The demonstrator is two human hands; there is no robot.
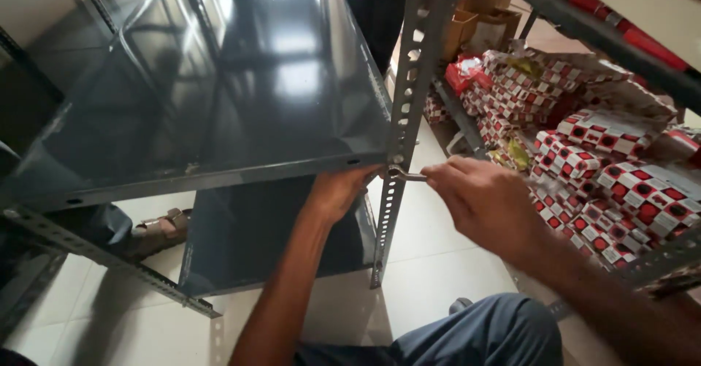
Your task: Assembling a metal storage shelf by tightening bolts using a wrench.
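Now tightening at shelf (219, 81) corner.
Right hand (485, 202) pinched shut on small steel spanner (407, 175), set on bolt (395, 170) at slotted upright (409, 96); left hand (342, 191) cupped under shelf edge, fingers hidden. Likely light, rigid, slick; best gripped at free end. Glossy grey sheet steel, thin, stiff, sharp-edged. Red-and-white cartons (606, 176) stacked right.

Soft daylight, window glare on grey shelf (277, 67), slight motion blur

Left hand (339, 191) cupped; right hand (482, 198) pinching
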